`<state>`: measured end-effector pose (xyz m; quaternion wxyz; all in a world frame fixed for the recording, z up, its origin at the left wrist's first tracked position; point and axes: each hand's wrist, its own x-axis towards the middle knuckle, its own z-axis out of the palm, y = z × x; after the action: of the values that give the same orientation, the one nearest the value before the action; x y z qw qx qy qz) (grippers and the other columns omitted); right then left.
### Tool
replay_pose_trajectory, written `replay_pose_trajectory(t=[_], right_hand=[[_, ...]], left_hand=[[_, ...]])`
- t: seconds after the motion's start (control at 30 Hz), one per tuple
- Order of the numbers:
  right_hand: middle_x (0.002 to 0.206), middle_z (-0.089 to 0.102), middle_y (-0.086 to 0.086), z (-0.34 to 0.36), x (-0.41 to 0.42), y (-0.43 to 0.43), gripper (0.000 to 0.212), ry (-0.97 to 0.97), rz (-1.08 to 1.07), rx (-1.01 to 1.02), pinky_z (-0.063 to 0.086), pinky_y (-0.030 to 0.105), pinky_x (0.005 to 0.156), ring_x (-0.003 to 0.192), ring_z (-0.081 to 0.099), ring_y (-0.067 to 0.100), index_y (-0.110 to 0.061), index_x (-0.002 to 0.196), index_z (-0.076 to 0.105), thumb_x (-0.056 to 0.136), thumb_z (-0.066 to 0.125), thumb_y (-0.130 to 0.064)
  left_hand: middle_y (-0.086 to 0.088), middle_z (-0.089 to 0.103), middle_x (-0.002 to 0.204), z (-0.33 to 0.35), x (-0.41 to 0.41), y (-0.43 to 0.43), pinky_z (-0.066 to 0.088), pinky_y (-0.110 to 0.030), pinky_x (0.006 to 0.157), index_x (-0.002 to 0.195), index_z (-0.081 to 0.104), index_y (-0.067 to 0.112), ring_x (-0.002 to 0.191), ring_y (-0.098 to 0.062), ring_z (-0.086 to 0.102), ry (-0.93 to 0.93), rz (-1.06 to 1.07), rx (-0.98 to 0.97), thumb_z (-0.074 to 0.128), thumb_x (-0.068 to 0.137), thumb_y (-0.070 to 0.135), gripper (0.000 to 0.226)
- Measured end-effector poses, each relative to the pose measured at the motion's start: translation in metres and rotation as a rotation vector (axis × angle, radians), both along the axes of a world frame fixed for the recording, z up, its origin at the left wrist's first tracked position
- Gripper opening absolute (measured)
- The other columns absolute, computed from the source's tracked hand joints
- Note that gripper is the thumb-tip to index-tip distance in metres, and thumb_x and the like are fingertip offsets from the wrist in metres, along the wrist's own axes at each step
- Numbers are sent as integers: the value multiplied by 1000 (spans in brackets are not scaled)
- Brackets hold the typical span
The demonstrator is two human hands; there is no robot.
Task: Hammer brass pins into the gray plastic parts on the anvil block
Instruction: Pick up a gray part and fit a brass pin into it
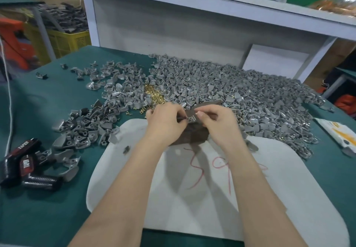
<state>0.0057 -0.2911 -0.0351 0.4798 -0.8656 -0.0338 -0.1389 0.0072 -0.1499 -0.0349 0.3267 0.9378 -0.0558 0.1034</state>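
Note:
A dark brown anvil block [192, 136] stands at the far edge of a white pad [192, 189]. On top of it lies a gray plastic part [192, 117]. My left hand [165, 120] is curled at the part's left side, its thumb and fingertips pinching a small thin pin [184, 119] against the part. My right hand [217, 124] pinches the part's right side between thumb and fingers. A heap of loose brass pins [154, 95] lies just beyond my left hand. No hammer is in either hand.
Gray plastic parts [231, 85] are heaped across the green table behind and right of the block, with a smaller heap [86, 129] to the left. Black and red tools [28, 164] lie at the left edge. A white packet [337, 134] lies right. A white shelf [192, 25] stands behind.

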Motion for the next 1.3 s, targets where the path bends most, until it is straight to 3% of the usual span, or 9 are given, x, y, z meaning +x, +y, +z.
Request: replay_pose_trajectory(t=[0.07,0.13,0.17,0.3,0.63,0.83,0.97,1.1,1.3], right_hand=[[91,68,3,-4,1,5,11,-35,0,-164,48,22,82,82,62,15,-11,93,72,87,63,-10],[87,60,-2,-7,1,9,8,-76,-6,-257,37,4,72,72,53,0,-15,89,71,86,64,-11],[84,54,-4,-9,2,11,7,-93,-17,-294,33,3,67,67,48,-4,-16,88,70,85,65,-11],[80,46,-8,-11,4,12,5,-100,-52,-325,30,15,69,64,42,-3,-17,85,66,86,64,-12],[96,56,9,-5,1,9,11,-98,-42,-418,34,19,78,86,54,20,-6,91,68,89,57,-5],[102,54,12,1,-1,13,11,-92,3,-566,42,40,86,93,55,30,-6,94,65,90,55,-9],[101,52,9,7,0,17,11,-100,13,-698,43,36,82,95,54,29,-9,95,63,91,53,-11],[103,55,7,16,5,21,10,-110,11,-878,33,28,70,98,54,27,-12,94,61,90,53,-8],[106,58,9,14,6,27,11,-93,-61,-902,34,28,68,98,59,28,-13,98,62,91,53,-10]], left_hand=[[7,65,105,0,0,0,34,-42,98,90,67,29,109,-22,55,4,-10,7,62,87,30,6],[6,65,106,0,0,0,35,-43,99,89,66,29,110,-23,55,7,-20,7,61,88,29,6],[6,65,105,0,0,0,35,-43,99,89,66,29,109,-23,55,8,-24,8,61,88,29,6],[5,64,105,-1,0,0,37,-42,98,90,66,27,109,-24,54,9,-30,8,61,87,28,6],[1,59,107,-1,-1,-3,37,-41,97,92,67,25,110,-25,51,-5,-35,14,60,88,25,8],[0,60,110,0,-1,-2,39,-42,98,96,68,23,111,-26,50,-8,-44,30,61,89,25,10],[-1,60,111,1,-1,-2,40,-41,96,98,69,21,111,-27,50,-10,-48,41,61,90,25,12],[-4,63,111,2,-1,-2,42,-41,93,97,70,18,110,-30,51,-17,-55,54,60,90,22,13],[-7,66,107,3,-2,-3,43,-42,92,95,70,15,107,-34,53,-16,-63,49,59,89,18,14]])
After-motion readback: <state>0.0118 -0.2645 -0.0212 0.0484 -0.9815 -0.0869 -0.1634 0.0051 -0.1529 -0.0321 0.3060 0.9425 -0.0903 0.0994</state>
